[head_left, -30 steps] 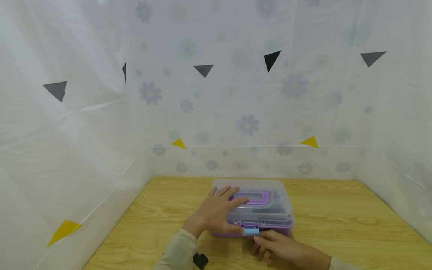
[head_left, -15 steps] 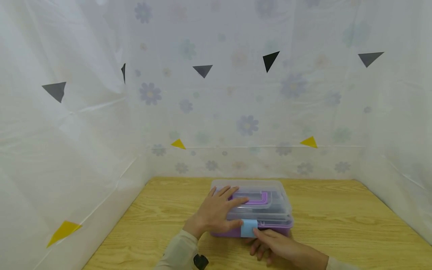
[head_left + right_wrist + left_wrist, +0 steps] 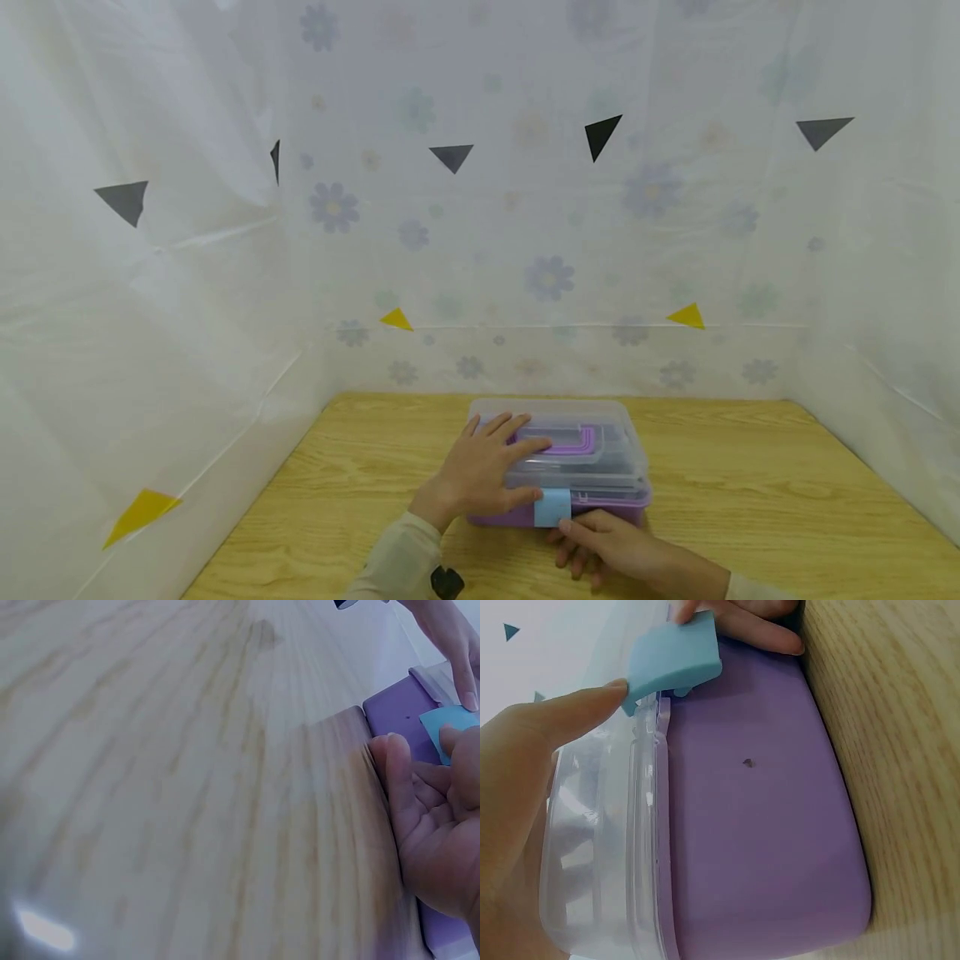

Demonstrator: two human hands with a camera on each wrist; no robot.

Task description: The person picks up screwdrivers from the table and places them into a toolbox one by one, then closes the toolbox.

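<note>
1. Purple plastic marks the base of a storage box [image 3: 600, 502] in the head view, low at 6 o'clock on the wooden table [image 3: 750, 500]. Its clear lid [image 3: 607, 433] is on top. The left hand [image 3: 480, 475] lies flat on the lid's 9 o'clock side, fingers spread and straight, thumb along the front rim. A blue latch [image 3: 552, 507] sits mid-front. The right hand [image 3: 611, 546] is at 6 o'clock of the box, its thumb pressing the latch's lower corner, its fingers loosely bent beneath on the table. A floral plastic sheet [image 3: 525, 208] with dark and yellow triangles stands behind.

2. Purple again fills the left wrist view: the box [image 3: 757, 825] lies on the table [image 3: 900, 750] at 3 o'clock. The left hand's thumb [image 3: 562, 720] touches the blue latch [image 3: 676, 656] at 11 o'clock, and a finger of the right hand [image 3: 757, 634] reaches past it at 12 o'clock.

3. Wood grain of the table [image 3: 187, 787] fills the right wrist view. At 3 o'clock the right hand [image 3: 435, 817] shows its palm, fingers gently curved, a fingertip on the latch [image 3: 442, 727]; it grips nothing that I can tell.
</note>
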